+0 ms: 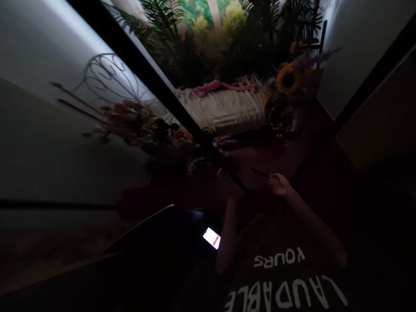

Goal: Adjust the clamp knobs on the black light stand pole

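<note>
The scene is very dark. My right hand (278,184) is closed on a thin dark stick-like object (260,173), which points up and to the left from the fingers. My left hand (230,182) is raised beside a black pole (191,125) that crosses the view diagonally; its fingers are mostly lost in shadow, and whether it grips anything cannot be made out. A phone with a lit white screen (212,238) lies on a dark surface left of my left forearm.
Beyond my hands, a pink plush toy (212,86) rests on a cream cloth-covered block (224,110). Sunflowers (287,79) stand at its right, mixed flowers (130,117) and a curled metal frame (108,76) at its left. Another black pole (373,78) slants at the right.
</note>
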Action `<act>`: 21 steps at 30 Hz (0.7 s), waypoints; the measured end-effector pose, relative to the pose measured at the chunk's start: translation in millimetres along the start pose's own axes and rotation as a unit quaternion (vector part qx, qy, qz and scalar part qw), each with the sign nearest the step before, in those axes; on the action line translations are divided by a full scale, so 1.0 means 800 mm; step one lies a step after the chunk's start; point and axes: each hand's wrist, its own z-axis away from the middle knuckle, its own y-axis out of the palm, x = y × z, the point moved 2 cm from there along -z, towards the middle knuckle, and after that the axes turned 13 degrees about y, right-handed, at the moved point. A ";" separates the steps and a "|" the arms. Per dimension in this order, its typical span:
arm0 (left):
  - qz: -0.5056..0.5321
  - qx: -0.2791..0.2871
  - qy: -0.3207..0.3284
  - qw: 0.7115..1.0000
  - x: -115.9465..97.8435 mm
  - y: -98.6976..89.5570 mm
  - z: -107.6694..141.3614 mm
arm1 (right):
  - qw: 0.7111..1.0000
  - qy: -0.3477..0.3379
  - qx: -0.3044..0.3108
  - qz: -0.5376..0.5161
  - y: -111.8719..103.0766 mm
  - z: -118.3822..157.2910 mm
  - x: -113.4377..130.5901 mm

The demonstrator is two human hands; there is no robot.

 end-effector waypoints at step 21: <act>-0.037 0.038 -0.002 0.999 0.026 0.017 -0.035 | 0.915 -0.052 0.055 0.397 0.130 -0.083 -0.033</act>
